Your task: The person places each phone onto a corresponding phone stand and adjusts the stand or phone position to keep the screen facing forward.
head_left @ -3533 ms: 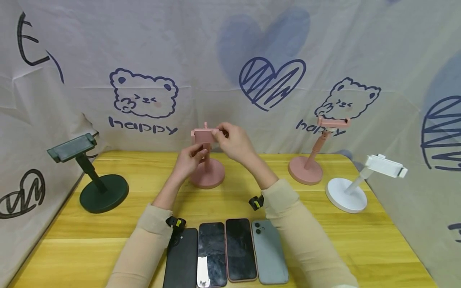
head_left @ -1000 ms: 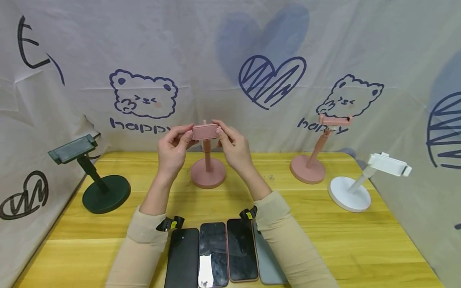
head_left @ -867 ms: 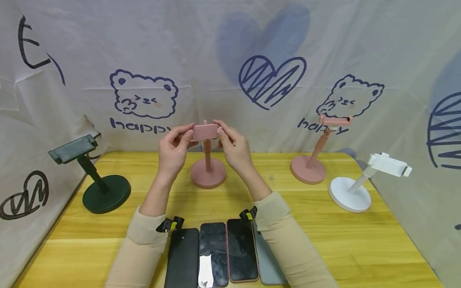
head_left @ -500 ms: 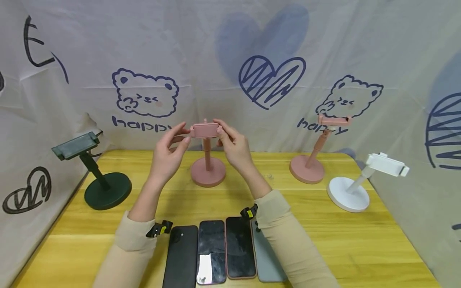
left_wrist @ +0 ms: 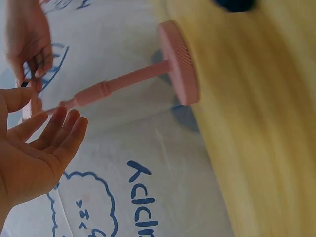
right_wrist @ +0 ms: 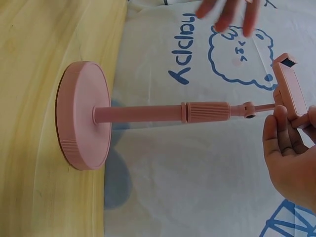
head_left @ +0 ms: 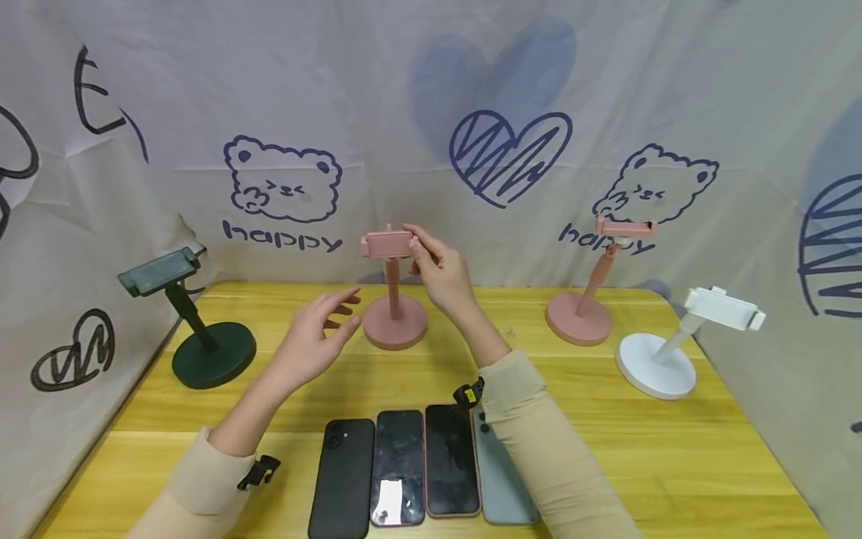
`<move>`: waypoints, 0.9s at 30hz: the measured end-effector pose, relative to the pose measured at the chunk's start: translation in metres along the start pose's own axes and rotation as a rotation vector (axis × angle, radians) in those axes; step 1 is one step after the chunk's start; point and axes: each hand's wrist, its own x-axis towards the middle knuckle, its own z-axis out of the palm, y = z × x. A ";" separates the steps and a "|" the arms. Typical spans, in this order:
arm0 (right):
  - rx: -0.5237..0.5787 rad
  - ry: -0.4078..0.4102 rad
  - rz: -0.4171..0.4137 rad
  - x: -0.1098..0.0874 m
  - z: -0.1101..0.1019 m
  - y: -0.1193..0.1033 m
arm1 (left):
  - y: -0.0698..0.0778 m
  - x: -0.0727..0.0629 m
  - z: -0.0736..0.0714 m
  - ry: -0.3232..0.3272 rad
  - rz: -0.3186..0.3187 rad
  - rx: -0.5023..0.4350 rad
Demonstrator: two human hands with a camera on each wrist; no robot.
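A pink phone stand point(head_left: 395, 314) stands upright at the back middle of the table, its clamp head turned level. My right hand point(head_left: 441, 271) pinches the right end of that clamp between thumb and fingers; the right wrist view shows the ribbed collar and round base point(right_wrist: 84, 116) below. Lower and to the left, my left hand point(head_left: 316, 338) is off the stand, fingers loosely spread and holding nothing. In the left wrist view the left palm point(left_wrist: 34, 158) overlaps the clamp end.
A dark green stand point(head_left: 212, 352) is at the left; another pink stand point(head_left: 579, 318) and a white stand point(head_left: 656, 365) are at the right. Several phones lie in a row at the front, including a black one point(head_left: 342, 475). A printed cloth point(head_left: 404, 90) hangs behind.
Both hands held the pink clamp about a second ago. The left hand has let go and moved down and left toward the table; the right hand keeps its pinch.
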 end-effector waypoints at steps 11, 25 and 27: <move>-0.005 -0.009 0.022 0.000 0.000 0.000 | -0.001 -0.037 0.007 -0.214 0.003 0.277; -0.004 -0.012 0.045 0.001 -0.001 -0.001 | -0.004 -0.070 0.014 -0.543 -0.001 0.468; -0.004 -0.015 0.055 0.001 -0.001 -0.001 | -0.004 -0.074 0.014 -0.588 -0.017 0.464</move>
